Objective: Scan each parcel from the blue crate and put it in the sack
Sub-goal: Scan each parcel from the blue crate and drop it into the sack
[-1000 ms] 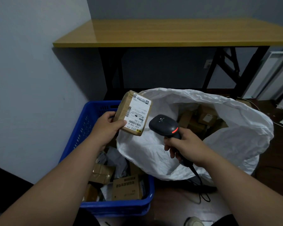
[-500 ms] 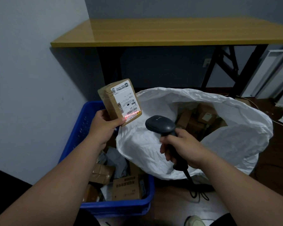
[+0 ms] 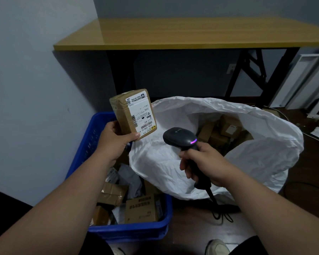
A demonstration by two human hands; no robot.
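Note:
My left hand (image 3: 116, 139) grips a small brown cardboard parcel (image 3: 132, 113) by its lower end, upright above the blue crate (image 3: 92, 142), white shipping label facing me. My right hand (image 3: 203, 162) holds a black barcode scanner (image 3: 180, 138) by the handle, its head aimed toward the parcel, a purple light glowing on it. The white sack (image 3: 228, 144) stands open right of the crate, with several brown boxes inside. More parcels (image 3: 142, 208) lie in the crate.
A wooden table (image 3: 191, 34) with black legs stands behind the sack and crate. A grey wall runs along the left. The scanner's black cable (image 3: 219, 212) coils on the dark floor. My shoe (image 3: 217, 247) shows at the bottom edge.
The parcel turned from tilted to upright and rose slightly in my left hand. The red scan line on its label is gone; the scanner's light went from red to purple.

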